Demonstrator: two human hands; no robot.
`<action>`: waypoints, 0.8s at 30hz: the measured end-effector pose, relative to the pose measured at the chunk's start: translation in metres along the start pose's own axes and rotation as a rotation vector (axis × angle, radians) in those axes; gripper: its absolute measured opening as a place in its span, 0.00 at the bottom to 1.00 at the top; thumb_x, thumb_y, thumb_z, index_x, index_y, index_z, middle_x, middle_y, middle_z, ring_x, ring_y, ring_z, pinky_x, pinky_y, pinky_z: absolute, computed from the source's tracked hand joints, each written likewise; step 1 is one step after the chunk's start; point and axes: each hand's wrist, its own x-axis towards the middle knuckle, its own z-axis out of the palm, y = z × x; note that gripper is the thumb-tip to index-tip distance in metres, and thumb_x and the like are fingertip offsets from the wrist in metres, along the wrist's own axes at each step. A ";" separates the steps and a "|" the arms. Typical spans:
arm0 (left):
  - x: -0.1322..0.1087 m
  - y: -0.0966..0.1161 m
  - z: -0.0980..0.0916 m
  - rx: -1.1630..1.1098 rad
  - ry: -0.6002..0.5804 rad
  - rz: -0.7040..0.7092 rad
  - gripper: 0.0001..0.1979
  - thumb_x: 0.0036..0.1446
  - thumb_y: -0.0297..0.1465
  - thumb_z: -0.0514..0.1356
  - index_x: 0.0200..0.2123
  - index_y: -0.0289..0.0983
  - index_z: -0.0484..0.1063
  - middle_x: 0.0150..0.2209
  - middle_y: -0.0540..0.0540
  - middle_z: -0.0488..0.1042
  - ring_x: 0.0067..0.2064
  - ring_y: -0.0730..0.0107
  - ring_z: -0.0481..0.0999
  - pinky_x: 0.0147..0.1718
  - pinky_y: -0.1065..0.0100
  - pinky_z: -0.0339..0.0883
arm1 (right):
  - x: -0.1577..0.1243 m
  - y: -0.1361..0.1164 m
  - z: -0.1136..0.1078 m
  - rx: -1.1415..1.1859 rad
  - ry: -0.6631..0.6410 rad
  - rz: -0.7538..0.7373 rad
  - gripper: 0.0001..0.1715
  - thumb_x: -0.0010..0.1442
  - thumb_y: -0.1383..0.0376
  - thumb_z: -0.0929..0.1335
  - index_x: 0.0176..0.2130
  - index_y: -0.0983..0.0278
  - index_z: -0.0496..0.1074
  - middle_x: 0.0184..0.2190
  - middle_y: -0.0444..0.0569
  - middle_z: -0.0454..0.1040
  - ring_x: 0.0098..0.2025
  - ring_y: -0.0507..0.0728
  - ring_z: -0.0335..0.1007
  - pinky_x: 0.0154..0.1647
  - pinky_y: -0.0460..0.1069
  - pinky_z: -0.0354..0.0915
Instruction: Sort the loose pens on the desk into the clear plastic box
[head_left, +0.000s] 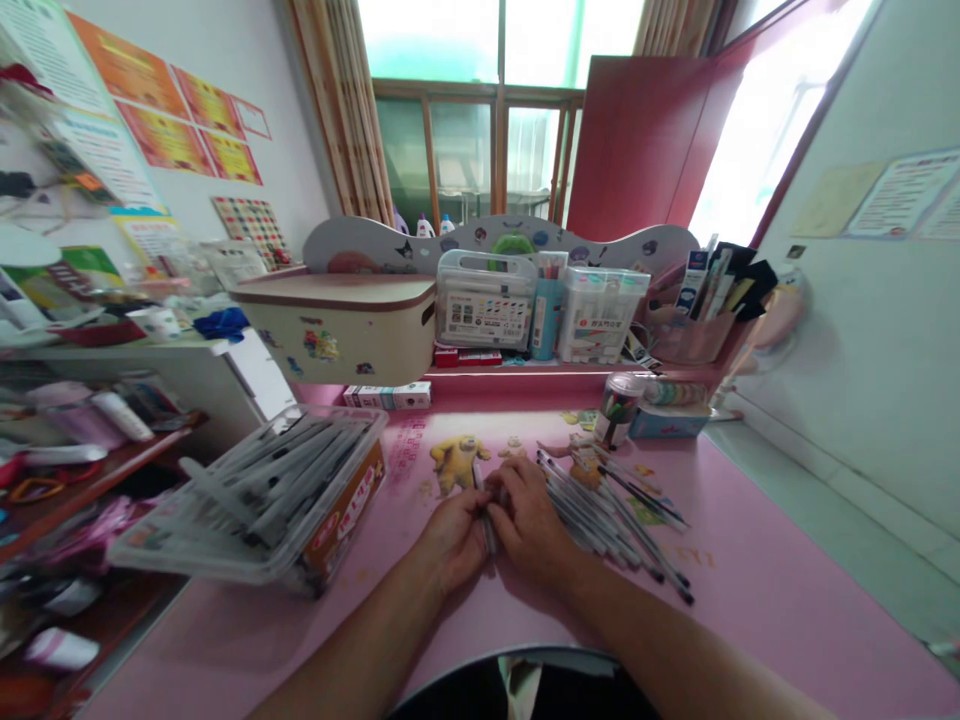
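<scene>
My left hand (455, 535) and my right hand (529, 520) meet at the middle of the pink desk (750, 610), fingers closed together around a thin marker pen (487, 525) held between them. Just right of my right hand lies a fanned pile of several grey and black marker pens (622, 525). To the left, a clear plastic pen case (255, 495) with its lid raised stands tilted at the desk's left edge, filled with more pens.
A cream storage box (337, 325), two clear marker cases (484, 300), a blue pen cup (546, 315) and a pen holder (705, 310) stand on the back shelf. A small jar (619, 405) sits behind the pile. Cluttered shelves stand left; a white wall runs right.
</scene>
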 end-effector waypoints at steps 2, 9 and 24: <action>0.001 0.001 -0.001 0.040 0.014 0.068 0.11 0.54 0.15 0.52 0.34 0.29 0.72 0.35 0.37 0.78 0.37 0.66 0.81 0.28 0.76 0.73 | 0.000 0.001 0.000 0.006 0.024 0.029 0.15 0.56 0.75 0.65 0.43 0.62 0.69 0.45 0.53 0.66 0.51 0.62 0.59 0.55 0.60 0.58; 0.001 0.002 -0.002 0.066 0.037 0.186 0.13 0.54 0.14 0.54 0.38 0.34 0.70 0.35 0.42 0.78 0.39 0.63 0.82 0.37 0.65 0.78 | 0.001 0.006 0.003 0.038 0.017 0.031 0.18 0.55 0.75 0.65 0.45 0.63 0.70 0.46 0.54 0.65 0.52 0.62 0.59 0.55 0.60 0.58; -0.021 0.006 0.015 0.407 0.121 0.338 0.09 0.54 0.21 0.61 0.38 0.35 0.70 0.28 0.49 0.73 0.20 0.80 0.67 0.16 0.80 0.57 | 0.005 0.010 -0.004 0.106 0.234 0.055 0.18 0.55 0.76 0.62 0.45 0.62 0.66 0.43 0.53 0.66 0.48 0.62 0.62 0.52 0.59 0.61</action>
